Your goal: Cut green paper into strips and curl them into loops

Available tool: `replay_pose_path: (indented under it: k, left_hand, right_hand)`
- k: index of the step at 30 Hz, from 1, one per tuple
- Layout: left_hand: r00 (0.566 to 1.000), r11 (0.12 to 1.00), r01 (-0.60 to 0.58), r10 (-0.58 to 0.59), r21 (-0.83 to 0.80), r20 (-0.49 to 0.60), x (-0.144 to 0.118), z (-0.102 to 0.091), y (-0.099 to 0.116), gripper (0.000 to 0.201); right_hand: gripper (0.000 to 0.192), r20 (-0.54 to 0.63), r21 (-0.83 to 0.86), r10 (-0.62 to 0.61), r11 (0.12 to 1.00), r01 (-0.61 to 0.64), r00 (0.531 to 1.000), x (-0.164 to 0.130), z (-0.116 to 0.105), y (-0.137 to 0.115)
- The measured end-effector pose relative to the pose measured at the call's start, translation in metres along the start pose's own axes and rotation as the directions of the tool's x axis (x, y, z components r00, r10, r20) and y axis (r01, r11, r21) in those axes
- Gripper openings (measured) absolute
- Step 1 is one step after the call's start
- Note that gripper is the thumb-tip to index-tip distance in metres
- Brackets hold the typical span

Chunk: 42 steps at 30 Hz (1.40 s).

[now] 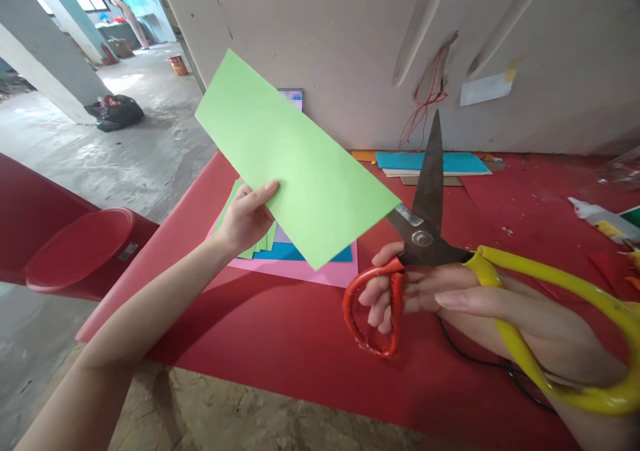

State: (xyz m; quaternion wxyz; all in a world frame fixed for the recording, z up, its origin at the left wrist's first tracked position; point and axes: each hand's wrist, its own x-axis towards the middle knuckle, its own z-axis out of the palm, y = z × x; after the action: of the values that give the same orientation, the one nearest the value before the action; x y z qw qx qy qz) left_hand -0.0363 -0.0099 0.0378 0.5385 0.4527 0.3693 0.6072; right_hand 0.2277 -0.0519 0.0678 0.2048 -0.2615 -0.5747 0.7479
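While the left hand (246, 219) pinches unmarked green paper (295, 158), the right hand (450, 298) grips spread-bladed scissors (425, 231).

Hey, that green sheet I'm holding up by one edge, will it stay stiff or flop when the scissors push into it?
The green sheet probably has some stiffness: pinched only at its lower edge by the left hand, it stands out flat without drooping. It looks thin and light, so the open scissors in the right hand may bend its free end.
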Motion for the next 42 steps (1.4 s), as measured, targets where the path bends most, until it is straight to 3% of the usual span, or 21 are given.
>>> replay_pose_path:
  k: [4, 12, 18, 22, 29, 34, 42]
  left_hand:
    - [0.999, 0.999, -0.039, 0.038, 0.029, 0.009, -0.002, 0.000, 0.001, 0.041]
    - [0.994, 0.993, -0.110, 0.109, 0.036, 0.022, 0.000, -0.001, 0.008, 0.031]
    - [0.995, 0.994, -0.101, 0.100, 0.040, 0.031, 0.001, -0.004, 0.008, 0.035]
    - [0.993, 0.994, -0.107, 0.105, 0.034, 0.050, 0.003, -0.005, 0.008, 0.034]
    - [0.994, 0.996, -0.087, 0.085, 0.017, 0.070, 0.006, -0.009, 0.004, 0.045]
    - [0.993, 0.995, -0.104, 0.103, 0.013, 0.062, 0.004, -0.005, 0.005, 0.047]
    - [0.993, 0.999, -0.053, 0.053, 0.000, 0.109, 0.004, -0.008, 0.006, 0.058]
  right_hand:
    - [0.023, -0.013, 0.046, -0.041, 0.998, 0.041, 0.999, 0.002, 0.008, -0.005]
    - [0.036, -0.135, -0.226, -0.026, 0.974, -0.005, 0.991, -0.008, 0.017, 0.008]
    - [0.036, -0.162, -0.112, -0.040, 0.993, 0.021, 0.986, -0.002, 0.025, 0.006]
    - [0.025, -0.200, -0.054, -0.029, 0.998, 0.019, 0.979, -0.001, 0.024, 0.013]
    - [0.021, -0.103, 0.052, 0.063, 0.997, -0.058, 0.993, -0.002, 0.024, 0.005]
    - [0.009, -0.082, 0.012, 0.008, 1.000, -0.007, 0.997, 0.001, 0.029, -0.001]
    - [0.008, -0.047, -0.002, 0.045, 0.999, -0.045, 0.998, 0.003, 0.026, 0.001]
